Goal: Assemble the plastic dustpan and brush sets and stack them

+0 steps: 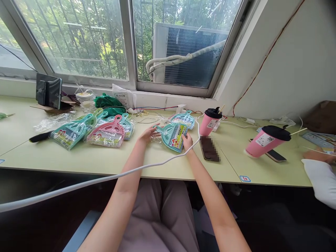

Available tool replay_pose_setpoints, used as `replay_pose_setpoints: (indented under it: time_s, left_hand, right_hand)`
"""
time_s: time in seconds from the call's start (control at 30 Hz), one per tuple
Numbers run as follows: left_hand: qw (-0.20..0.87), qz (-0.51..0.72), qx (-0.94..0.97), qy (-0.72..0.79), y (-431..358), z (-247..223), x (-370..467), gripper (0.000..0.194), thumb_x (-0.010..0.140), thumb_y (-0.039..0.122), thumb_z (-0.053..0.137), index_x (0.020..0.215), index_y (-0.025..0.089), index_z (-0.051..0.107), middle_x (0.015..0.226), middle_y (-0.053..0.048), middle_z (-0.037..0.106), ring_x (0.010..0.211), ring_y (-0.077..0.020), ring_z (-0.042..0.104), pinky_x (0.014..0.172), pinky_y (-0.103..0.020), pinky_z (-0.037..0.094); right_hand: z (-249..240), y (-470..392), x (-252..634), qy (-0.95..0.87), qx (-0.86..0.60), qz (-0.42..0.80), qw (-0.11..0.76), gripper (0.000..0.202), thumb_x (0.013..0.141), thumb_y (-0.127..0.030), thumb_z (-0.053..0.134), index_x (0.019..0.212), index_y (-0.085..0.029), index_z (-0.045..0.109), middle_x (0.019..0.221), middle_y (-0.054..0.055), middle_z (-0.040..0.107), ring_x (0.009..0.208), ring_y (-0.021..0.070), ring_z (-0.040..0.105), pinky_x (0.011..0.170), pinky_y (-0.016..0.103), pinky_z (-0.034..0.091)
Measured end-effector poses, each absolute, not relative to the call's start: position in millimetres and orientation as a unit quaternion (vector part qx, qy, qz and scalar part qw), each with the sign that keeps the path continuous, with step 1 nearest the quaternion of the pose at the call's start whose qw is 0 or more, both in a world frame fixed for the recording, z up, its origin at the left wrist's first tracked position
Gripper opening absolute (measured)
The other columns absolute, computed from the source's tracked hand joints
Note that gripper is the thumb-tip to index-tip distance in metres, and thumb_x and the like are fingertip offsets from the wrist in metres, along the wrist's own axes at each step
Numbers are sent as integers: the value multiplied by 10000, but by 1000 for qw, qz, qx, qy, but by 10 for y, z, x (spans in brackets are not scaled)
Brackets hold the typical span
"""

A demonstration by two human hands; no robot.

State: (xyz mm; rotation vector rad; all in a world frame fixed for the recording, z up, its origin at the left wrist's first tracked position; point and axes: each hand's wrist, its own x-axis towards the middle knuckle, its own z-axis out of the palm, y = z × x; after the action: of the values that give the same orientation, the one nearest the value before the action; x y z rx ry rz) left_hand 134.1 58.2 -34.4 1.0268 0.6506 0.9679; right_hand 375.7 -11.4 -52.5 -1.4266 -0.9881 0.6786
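A teal mini dustpan-and-brush set (172, 135) with a colourful label is held a little above the table. My right hand (187, 141) grips its wide right edge, thumb over the label side. My left hand (148, 133) is at the handle end, fingers closed about it and partly hidden. Clear plastic wrap hangs below that end. Just behind lies another wrapped teal dustpan set (189, 120). To my left rest a pink dustpan set (107, 134) and a teal dustpan set (72, 132), both in clear wrap, with more sets among them.
Right of my hands stand a pink cup (207, 123) and a phone (209, 148); farther right a second pink cup (267, 140) tilts in view. A white cable (105, 177) crosses the front. A green bag (110, 104) lies by the window. Another person's white sleeve (319, 182) is at far right.
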Motion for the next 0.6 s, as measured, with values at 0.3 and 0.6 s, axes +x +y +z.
replay_pose_setpoints:
  time_s: [0.3, 0.6]
  left_hand:
    - [727, 438, 443, 289, 596, -357, 1383, 525, 888, 262, 605, 1396, 195, 495, 1224, -142, 674, 964, -245, 706, 870, -395, 573]
    - [733, 437, 432, 290, 582, -356, 1383, 541, 890, 229, 593, 1414, 198, 464, 1253, -148, 658, 971, -244, 705, 891, -425, 568]
  right_hand:
    - [-586, -178, 3943, -408, -655, 219, 597, 230, 699, -384, 650, 848, -210, 661, 847, 70, 733, 811, 231, 654, 744, 339, 483]
    - [-486, -249, 3848, -436, -722, 193, 502, 315, 671, -403, 739, 880, -248, 562, 896, 24, 701, 837, 209, 627, 759, 320, 428]
